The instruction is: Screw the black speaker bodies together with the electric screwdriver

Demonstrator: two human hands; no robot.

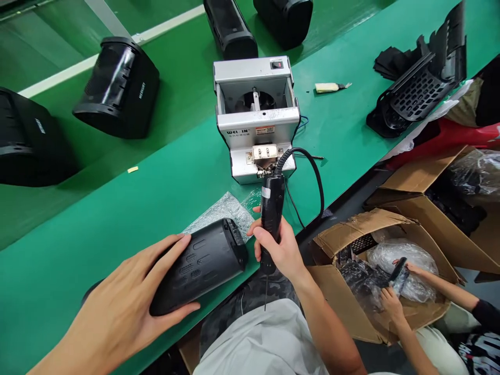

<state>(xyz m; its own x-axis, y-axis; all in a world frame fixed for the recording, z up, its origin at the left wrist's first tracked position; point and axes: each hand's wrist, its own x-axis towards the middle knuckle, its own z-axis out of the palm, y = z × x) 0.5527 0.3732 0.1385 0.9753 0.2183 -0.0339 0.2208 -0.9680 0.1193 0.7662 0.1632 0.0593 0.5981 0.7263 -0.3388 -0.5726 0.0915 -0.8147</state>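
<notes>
Screw feeder [255, 112] stands behind the speaker shell [203, 263], open carton [351, 307] to its right.

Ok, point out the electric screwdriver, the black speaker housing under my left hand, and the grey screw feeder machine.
electric screwdriver [272, 200]: head view, on its black body above the right hand.
black speaker housing [203, 263]: head view, on its perforated side.
grey screw feeder machine [255, 127]: head view, on its front panel.

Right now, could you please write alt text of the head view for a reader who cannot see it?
On a green table, the left hand rests on a black speaker housing while the right hand grips an electric screwdriver in front of a grey screw feeder. Another person's hands reach into a cardboard box at the right.
</notes>
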